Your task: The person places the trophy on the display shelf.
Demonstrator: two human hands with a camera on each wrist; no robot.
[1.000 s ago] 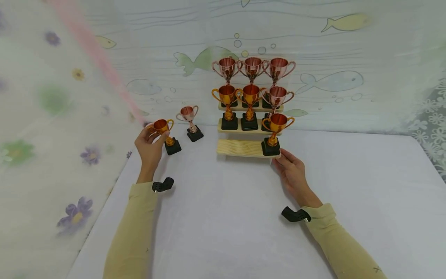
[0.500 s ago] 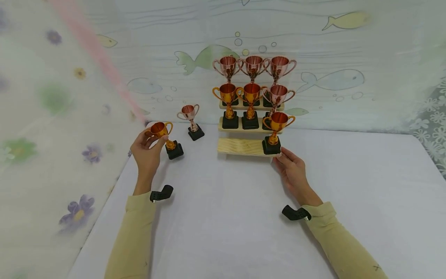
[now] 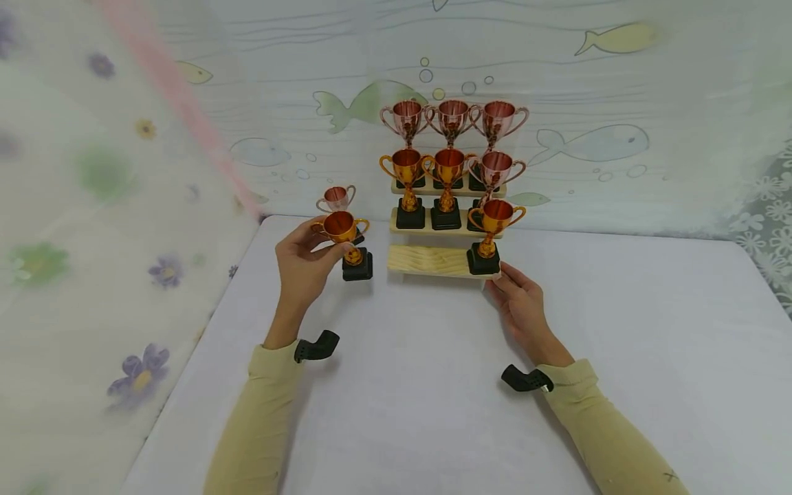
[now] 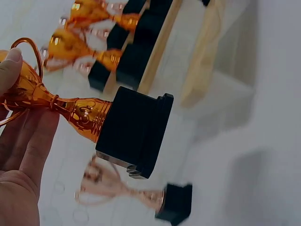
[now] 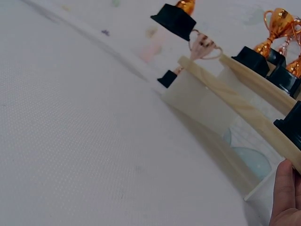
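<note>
My left hand [image 3: 303, 265] grips a small gold trophy cup [image 4: 84, 115] by its bowl, thumb in front and fingers behind. Its black square base [image 4: 134, 132] hangs above the table. Behind it in the head view a rose-gold trophy cup [image 3: 336, 199] stands on the table, partly covered. My right hand [image 3: 520, 302] holds the right end of a three-step wooden display stand [image 3: 427, 260]. On its lowest step one gold trophy cup [image 3: 497, 218] stands at the right end, and bare wood shows to its left.
Two gold cups [image 3: 448, 167] and one rose-gold cup [image 3: 497, 169] stand on the middle step. Three rose-gold cups [image 3: 453, 120] fill the top step. White cloth covers the table [image 3: 421, 399], with a printed curtain [image 3: 619, 82] behind.
My left hand first draws the gold trophy cup slightly nearer, then carries it right, in front of the loose rose-gold cup. The cup is more upright now. My right hand stays at the stand.
</note>
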